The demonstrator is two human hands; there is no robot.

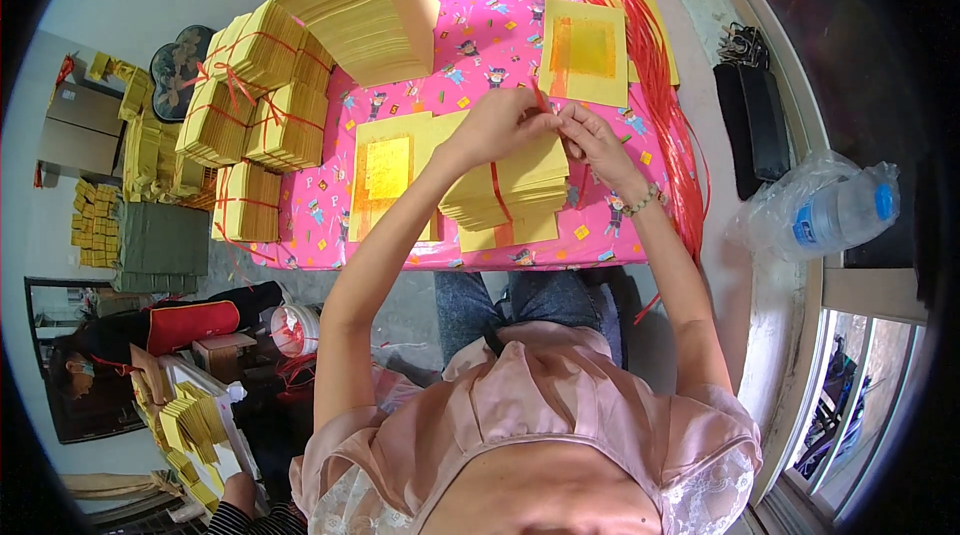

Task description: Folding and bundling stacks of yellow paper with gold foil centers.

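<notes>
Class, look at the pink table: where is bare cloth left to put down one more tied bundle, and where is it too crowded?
Bare pink cloth shows between the tall loose stack and the single gold-printed sheet. A thin strip lies along the near edge, right of the stack being tied. The left end is packed with tied bundles; red string crowds the right edge.

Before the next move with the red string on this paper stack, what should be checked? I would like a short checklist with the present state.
1. Both hands on the string: left hand and right hand meet above the stack: ok.
2. Red string wraps the yellow paper stack: ok.
3. Stack edges aligned: lower sheets stick out: not ok.
4. Knot tight: cannot tell.
5. Stack rests fully on the pink table cover: ok.
</notes>
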